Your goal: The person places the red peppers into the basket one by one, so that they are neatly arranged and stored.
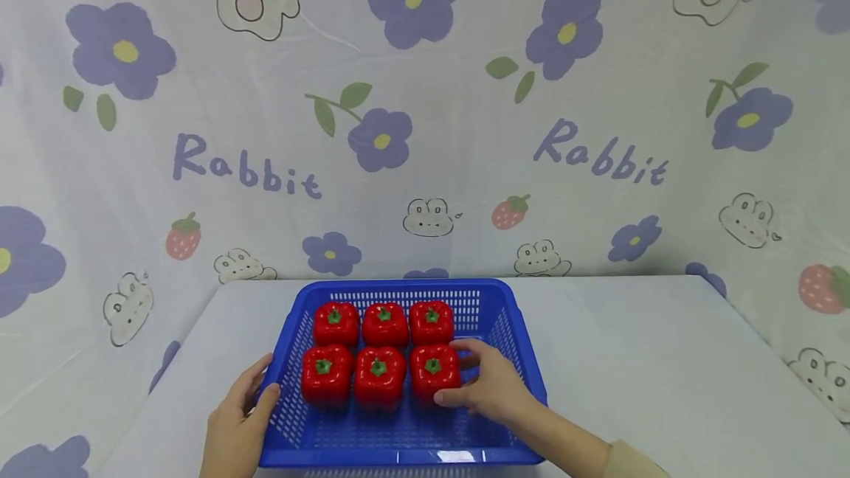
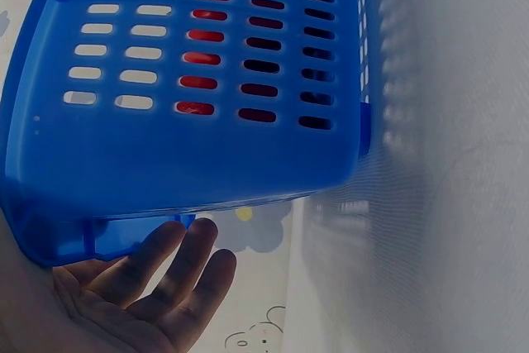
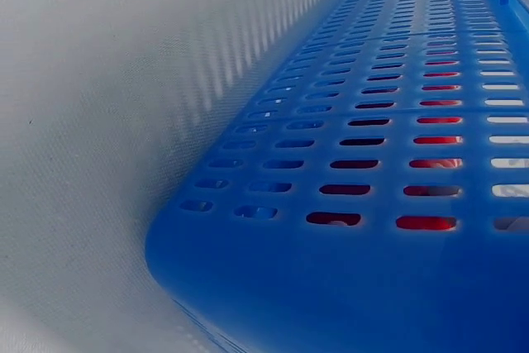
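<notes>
Several glossy red bell peppers with green stems stand in two rows inside a blue plastic basket (image 1: pixel 398 456). My right hand (image 1: pixel 488 386) reaches over the basket's right side and grips the front-row right bell pepper (image 1: pixel 433 371), thumb in front and fingers behind. Beside it are the front middle pepper (image 1: pixel 380 378) and the back right pepper (image 1: pixel 432 321). At the basket's left rim, my left hand (image 1: pixel 239 415) touches the edge with thumb and fingers spread. In the left wrist view its fingers (image 2: pixel 194 274) look loosely bent near the rim. The right wrist view hides the right hand's grip.
The basket stands on a white-covered table (image 1: pixel 617 360), which extends to its right. Behind hangs a white cloth (image 1: pixel 465 102) printed with purple flowers, rabbits and strawberries. Through the slotted basket wall (image 3: pixel 372 138) some red shows.
</notes>
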Demonstrator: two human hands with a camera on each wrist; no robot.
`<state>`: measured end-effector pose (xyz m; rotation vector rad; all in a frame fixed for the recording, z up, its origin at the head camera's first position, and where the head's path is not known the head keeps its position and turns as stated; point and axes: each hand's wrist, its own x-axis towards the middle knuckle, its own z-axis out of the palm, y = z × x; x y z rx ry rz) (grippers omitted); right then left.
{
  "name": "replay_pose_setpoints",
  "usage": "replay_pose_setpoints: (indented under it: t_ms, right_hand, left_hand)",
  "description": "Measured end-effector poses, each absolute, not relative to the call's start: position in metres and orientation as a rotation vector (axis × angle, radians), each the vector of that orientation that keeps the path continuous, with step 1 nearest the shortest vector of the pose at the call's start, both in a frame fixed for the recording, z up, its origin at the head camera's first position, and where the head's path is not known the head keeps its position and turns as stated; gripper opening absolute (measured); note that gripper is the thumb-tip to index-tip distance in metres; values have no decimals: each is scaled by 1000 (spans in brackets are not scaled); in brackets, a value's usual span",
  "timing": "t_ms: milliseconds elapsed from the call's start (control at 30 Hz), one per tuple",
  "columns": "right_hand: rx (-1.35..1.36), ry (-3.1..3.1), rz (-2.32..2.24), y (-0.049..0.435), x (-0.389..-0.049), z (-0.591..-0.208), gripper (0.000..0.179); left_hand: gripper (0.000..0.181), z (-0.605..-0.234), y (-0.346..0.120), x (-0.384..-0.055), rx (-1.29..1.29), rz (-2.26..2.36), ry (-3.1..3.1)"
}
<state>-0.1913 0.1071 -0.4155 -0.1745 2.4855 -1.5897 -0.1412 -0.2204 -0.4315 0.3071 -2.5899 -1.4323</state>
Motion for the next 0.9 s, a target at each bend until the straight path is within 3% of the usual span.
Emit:
replay_pose_setpoints:
  t_ms: [633, 900]
  right_hand:
    - [-135, 2556, -1520, 104, -188, -415, 89]
    - [-30, 2437, -1711, 105, -185, -409, 80]
  left_hand:
    - [49, -430, -220, -140, 312, -1448, -2585]
    - [50, -431, -223, -140, 311, -1463, -2586]
